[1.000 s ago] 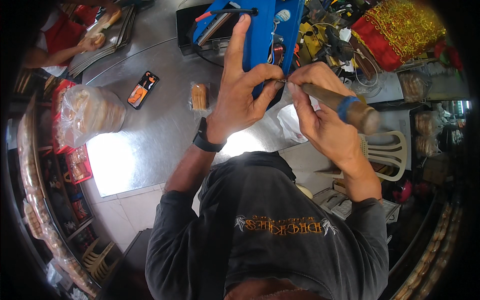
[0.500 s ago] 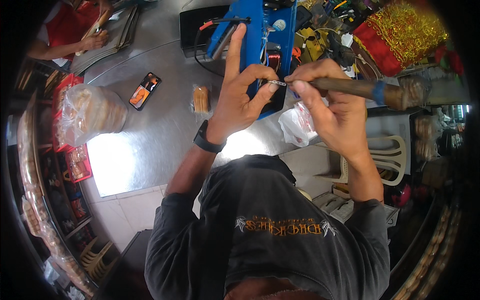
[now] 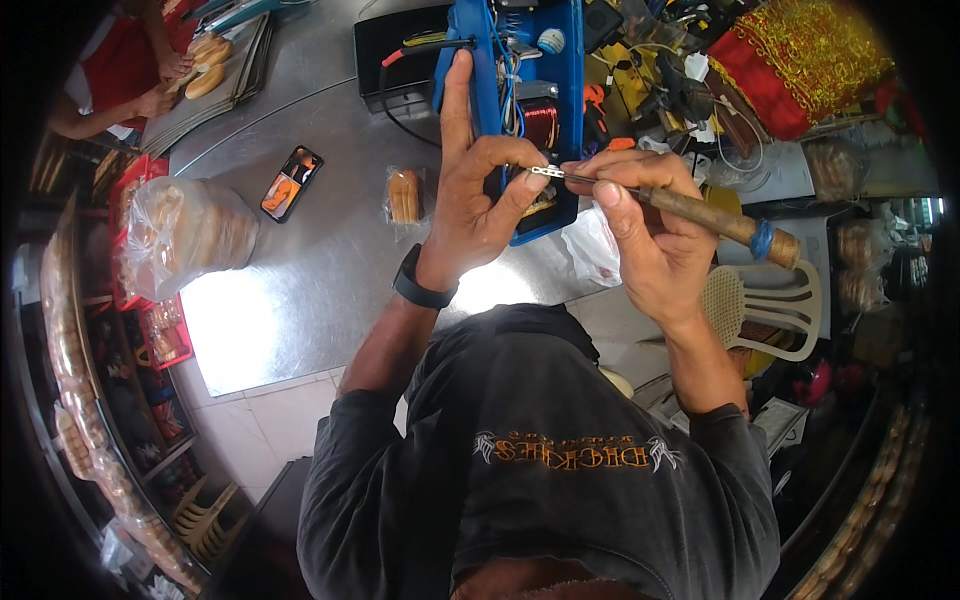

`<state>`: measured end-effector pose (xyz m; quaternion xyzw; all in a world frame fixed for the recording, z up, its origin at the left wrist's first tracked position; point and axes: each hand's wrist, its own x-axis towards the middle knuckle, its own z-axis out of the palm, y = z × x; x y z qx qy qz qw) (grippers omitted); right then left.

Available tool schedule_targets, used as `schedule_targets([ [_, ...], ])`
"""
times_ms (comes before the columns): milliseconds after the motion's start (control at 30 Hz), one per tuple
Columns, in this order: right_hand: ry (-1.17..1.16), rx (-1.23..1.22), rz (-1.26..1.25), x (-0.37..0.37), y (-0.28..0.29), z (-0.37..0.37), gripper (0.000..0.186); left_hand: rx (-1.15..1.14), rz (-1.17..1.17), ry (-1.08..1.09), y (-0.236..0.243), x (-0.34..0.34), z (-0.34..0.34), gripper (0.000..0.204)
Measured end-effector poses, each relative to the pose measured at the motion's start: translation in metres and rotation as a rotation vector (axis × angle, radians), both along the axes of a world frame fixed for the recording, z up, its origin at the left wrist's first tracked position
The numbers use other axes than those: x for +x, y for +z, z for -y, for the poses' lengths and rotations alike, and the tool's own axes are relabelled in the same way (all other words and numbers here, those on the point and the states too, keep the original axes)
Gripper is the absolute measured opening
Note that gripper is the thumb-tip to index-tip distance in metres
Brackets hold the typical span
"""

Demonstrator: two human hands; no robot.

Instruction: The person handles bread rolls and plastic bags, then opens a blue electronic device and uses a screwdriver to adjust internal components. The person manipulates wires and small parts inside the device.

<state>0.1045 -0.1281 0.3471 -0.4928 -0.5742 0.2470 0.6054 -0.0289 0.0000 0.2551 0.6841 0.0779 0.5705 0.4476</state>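
My left hand point(image 3: 478, 205), with a black watch point(image 3: 420, 282) on its wrist, pinches a small pale strip with holes point(image 3: 546, 172) between thumb and a finger. Its index finger stretches up along the side of an open blue case point(image 3: 573, 100). In my right hand point(image 3: 655, 225) is a wooden-handled tool point(image 3: 715, 217) with a thin metal shaft and a blue band near its butt. The shaft points left to the strip; whether they touch, I cannot tell. Inside the case are a copper coil point(image 3: 540, 124), wires and a round white part point(image 3: 551, 41).
A phone point(image 3: 291, 184), a bagged bread pack point(image 3: 404, 196) and a large bread bag point(image 3: 187, 235) are on the metal table point(image 3: 330, 140). Tangled tools and cables point(image 3: 650, 70) crowd the upper right. A co-worker's hands point(image 3: 165, 85) touch bread rolls at the upper left. A chair point(image 3: 775, 310) stands right.
The wooden handle has swung so its butt sits lower and further left. My right hand has turned with it. The co-worker's hands have moved, and bread rolls now show beside them.
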Motion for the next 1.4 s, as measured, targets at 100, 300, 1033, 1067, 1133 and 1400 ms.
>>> schedule_targets([
  [100,-0.006,-0.010,0.027,0.001,0.002,0.001,0.010,0.029,0.005,0.012,0.001,0.000,0.000,0.014],
  [300,-0.019,0.022,0.025,0.000,0.002,0.001,0.008,0.033,0.002,0.012,0.002,-0.001,-0.001,0.015],
  [1033,-0.087,0.106,0.509,0.000,0.017,-0.007,0.007,0.107,-0.085,0.025,0.010,-0.004,0.001,0.009],
  [1067,-0.094,0.101,0.566,0.000,0.019,-0.008,0.008,0.123,-0.097,0.040,0.011,-0.003,0.001,0.009],
  [1133,-0.093,0.098,0.596,0.001,0.019,-0.009,0.010,0.151,-0.109,0.062,0.011,-0.003,0.001,0.010],
  [1400,-0.067,0.065,0.751,0.006,0.020,-0.018,0.013,0.196,-0.204,0.110,0.015,-0.007,0.004,0.010],
])
